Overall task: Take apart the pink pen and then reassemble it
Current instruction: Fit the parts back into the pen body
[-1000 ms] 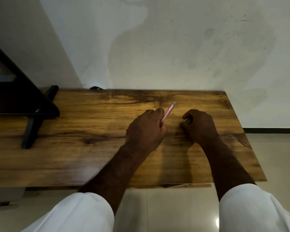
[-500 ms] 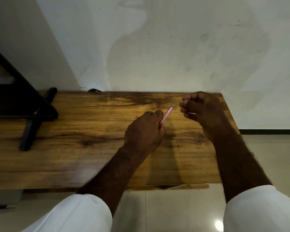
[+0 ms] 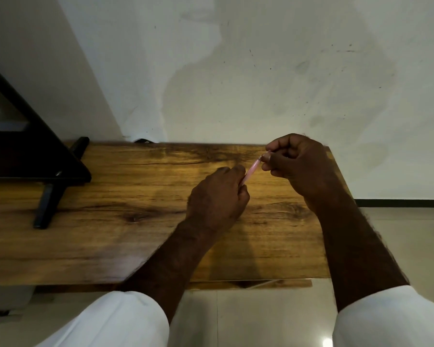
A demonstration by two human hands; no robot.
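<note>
I see the pink pen (image 3: 251,169) slanted above the desk (image 3: 110,221), left hand (image 3: 217,199) gripping its lower barrel, right hand (image 3: 296,164) pinching its tip. I'd twist gently, keeping both grips aligned.

A black stand (image 3: 48,196) rests on the wooden table (image 3: 110,234) against a stained white wall (image 3: 261,71).

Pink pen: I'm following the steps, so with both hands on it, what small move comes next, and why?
Probably a twist or pull by the right hand at the tip, since its fingertips pinch the upper end of the pink pen while the left hand grips the lower barrel. Whether it is coming apart or going together isn't visible.
</note>
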